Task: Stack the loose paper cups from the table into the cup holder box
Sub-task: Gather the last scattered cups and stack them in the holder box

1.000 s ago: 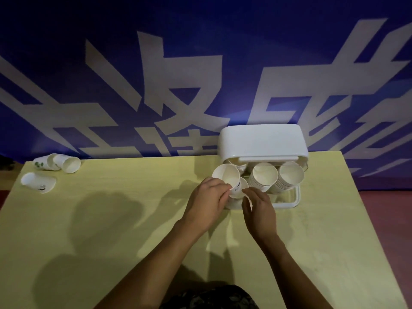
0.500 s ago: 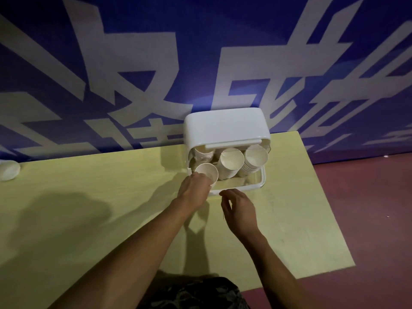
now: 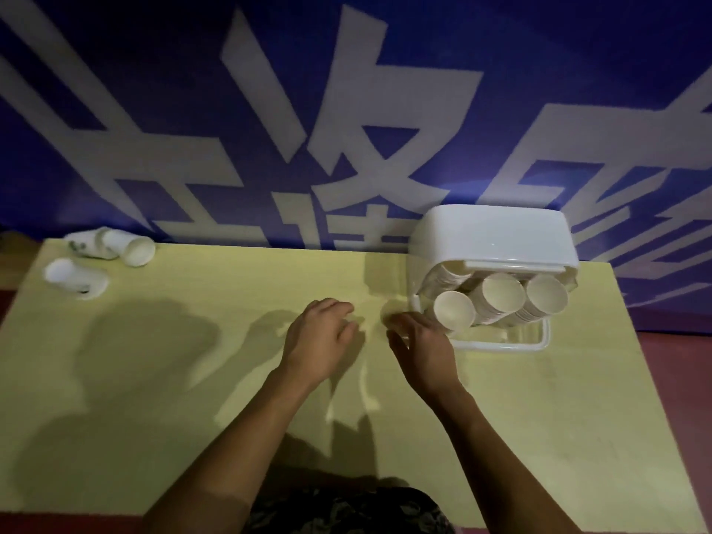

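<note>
Well apart from both empty, open hands (image 3: 321, 339) (image 3: 422, 346), loose cups (image 3: 75, 277) lie far left.

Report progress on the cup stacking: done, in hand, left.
Done: three stacks of cups sit inside the cup holder box. In hand: nothing; the left hand and right hand are both empty above the table. Left: loose cups lie on their sides at the far left corner, apparently three.

Left hand (image 3: 321, 343) was empty, palm down, fingers loosely curled. Right hand (image 3: 422, 346) was empty, fingers spread forward. Both forearms extended forward.
</note>
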Demonstrator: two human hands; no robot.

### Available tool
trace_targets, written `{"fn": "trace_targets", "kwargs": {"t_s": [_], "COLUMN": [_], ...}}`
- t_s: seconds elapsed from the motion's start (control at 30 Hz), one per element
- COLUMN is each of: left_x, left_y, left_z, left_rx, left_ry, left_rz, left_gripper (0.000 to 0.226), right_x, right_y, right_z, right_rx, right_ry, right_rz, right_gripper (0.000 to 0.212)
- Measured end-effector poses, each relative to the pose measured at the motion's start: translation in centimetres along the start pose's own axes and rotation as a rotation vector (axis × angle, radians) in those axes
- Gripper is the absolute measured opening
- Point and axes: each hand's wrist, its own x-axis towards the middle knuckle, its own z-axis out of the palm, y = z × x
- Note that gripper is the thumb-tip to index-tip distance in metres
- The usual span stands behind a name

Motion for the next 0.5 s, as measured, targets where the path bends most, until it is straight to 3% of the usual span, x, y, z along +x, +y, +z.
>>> {"fn": "trace_targets", "kwargs": {"t_s": [0.23,0.5], "left_x": [-4.1,-5.4], "left_y": [-15.5,-32.1], "left_z": [-7.1,-14.8], "left_rx": [-0.015,-0.025], "left_ry": [0.103,0.164], "left_rz": [-0.231,-0.359], "left_gripper": [0.031,0.028], "right_x": [2.1,5.4], "right_y": [-11.4,-24.8], "right_z": [7.9,18.8], "right_rx": [-0.027,0.100], "right_ry": [-0.075,-0.153], "right_rz": [-0.100,-0.004], "right_gripper": [0.022,0.021]}}
